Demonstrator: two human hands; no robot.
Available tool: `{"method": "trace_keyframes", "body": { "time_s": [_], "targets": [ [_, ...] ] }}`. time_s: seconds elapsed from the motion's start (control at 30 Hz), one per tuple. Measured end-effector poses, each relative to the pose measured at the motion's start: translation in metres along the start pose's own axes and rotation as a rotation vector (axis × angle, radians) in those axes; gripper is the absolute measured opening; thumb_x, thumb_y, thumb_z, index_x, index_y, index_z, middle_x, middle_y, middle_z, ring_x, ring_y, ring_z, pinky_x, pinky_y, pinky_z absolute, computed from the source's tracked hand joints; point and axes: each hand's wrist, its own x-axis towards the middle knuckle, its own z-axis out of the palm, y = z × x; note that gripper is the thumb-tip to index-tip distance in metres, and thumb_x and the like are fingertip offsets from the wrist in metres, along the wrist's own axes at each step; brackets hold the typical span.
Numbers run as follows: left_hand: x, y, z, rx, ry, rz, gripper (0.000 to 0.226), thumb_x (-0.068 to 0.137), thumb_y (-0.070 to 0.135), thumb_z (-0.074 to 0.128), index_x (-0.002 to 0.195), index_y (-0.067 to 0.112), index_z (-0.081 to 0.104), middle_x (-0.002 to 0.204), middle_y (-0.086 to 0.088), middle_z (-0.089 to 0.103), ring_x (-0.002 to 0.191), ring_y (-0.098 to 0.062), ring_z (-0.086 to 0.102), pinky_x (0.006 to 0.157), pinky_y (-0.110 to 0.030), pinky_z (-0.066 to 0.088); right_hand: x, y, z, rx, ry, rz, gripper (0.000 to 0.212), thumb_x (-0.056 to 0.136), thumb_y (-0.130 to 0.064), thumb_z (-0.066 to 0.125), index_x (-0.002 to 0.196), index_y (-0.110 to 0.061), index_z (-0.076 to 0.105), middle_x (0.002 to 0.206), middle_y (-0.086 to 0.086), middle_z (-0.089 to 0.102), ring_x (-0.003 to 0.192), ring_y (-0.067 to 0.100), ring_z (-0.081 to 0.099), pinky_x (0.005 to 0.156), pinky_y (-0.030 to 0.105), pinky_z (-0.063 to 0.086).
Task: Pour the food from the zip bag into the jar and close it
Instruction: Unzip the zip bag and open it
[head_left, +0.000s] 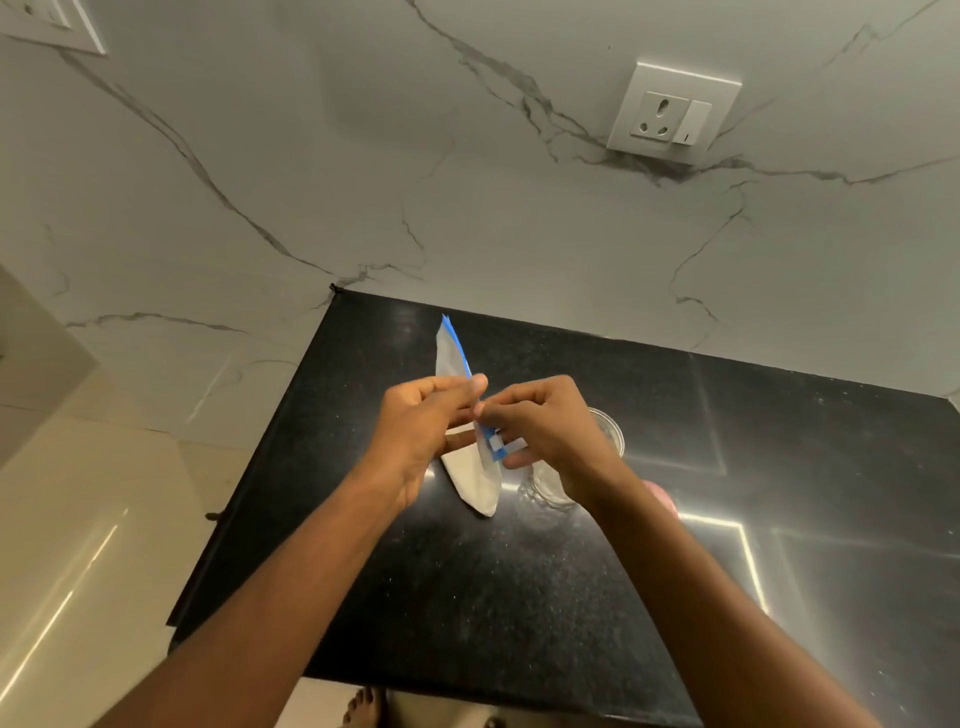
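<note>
Pinching the blue top edge of the zip bag (475, 467), the left hand (415, 431) and right hand (550, 431) hold it upright between them over the black counter (467, 597), the right fingers at the slider. The glass jar (602, 441) stands just behind the right hand, partly hidden.
</note>
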Motion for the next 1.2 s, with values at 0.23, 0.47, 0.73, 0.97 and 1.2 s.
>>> {"method": "trace_keyframes", "body": {
  "time_s": [0.23, 0.47, 0.73, 0.97, 1.2],
  "targets": [
    [-0.005, 0.004, -0.015, 0.009, -0.008, -0.060, 0.016, 0.093, 0.023, 0.079, 0.107, 0.014, 0.082, 0.096, -0.006, 0.084, 0.086, -0.022, 0.083, 0.069, -0.038, 0.068, -0.002, 0.003, 0.009, 0.152, -0.037, 0.140, 0.023, 0.089, -0.022, 0.081, 0.066, -0.021, 0.082, 0.071, -0.002, 0.079, 0.062, 0.008, 0.076, 0.051, 0.022, 0.058],
    [-0.009, 0.002, -0.017, 0.076, 0.028, -0.044, 0.008, 0.093, 0.029, 0.079, 0.096, 0.021, 0.080, 0.094, -0.001, 0.082, 0.085, -0.022, 0.080, 0.055, -0.028, 0.063, -0.014, 0.008, 0.010, 0.030, -0.045, -0.042, 0.005, 0.090, -0.019, 0.080, 0.089, -0.024, 0.080, 0.082, -0.003, 0.081, 0.075, 0.018, 0.079, 0.056, 0.025, 0.062],
    [-0.007, 0.018, -0.019, 0.202, -0.092, 0.015, 0.013, 0.086, 0.034, 0.083, 0.079, 0.023, 0.084, 0.078, 0.002, 0.082, 0.074, -0.012, 0.081, 0.057, -0.022, 0.061, -0.026, 0.006, 0.009, -0.491, -0.045, -0.683, 0.031, 0.086, -0.009, 0.082, 0.113, -0.023, 0.079, 0.112, -0.010, 0.069, 0.092, 0.001, 0.067, 0.077, 0.009, 0.054],
    [-0.010, 0.021, -0.025, 0.203, -0.218, -0.110, 0.020, 0.079, 0.041, 0.081, 0.078, 0.022, 0.087, 0.088, -0.005, 0.084, 0.080, -0.020, 0.083, 0.062, -0.029, 0.064, -0.024, 0.010, 0.002, -0.785, 0.054, -0.847, 0.029, 0.085, -0.012, 0.083, 0.113, -0.017, 0.081, 0.115, 0.012, 0.073, 0.101, 0.026, 0.073, 0.083, 0.029, 0.058],
    [-0.015, 0.023, -0.045, 0.140, -0.312, -0.177, 0.014, 0.093, 0.006, 0.075, 0.091, 0.014, 0.087, 0.103, -0.018, 0.083, 0.091, -0.031, 0.083, 0.067, -0.031, 0.067, -0.021, 0.022, 0.000, -0.842, 0.065, -0.843, 0.024, 0.085, -0.018, 0.083, 0.109, -0.019, 0.079, 0.118, 0.010, 0.071, 0.105, 0.024, 0.068, 0.084, 0.024, 0.051]
  ]
}}
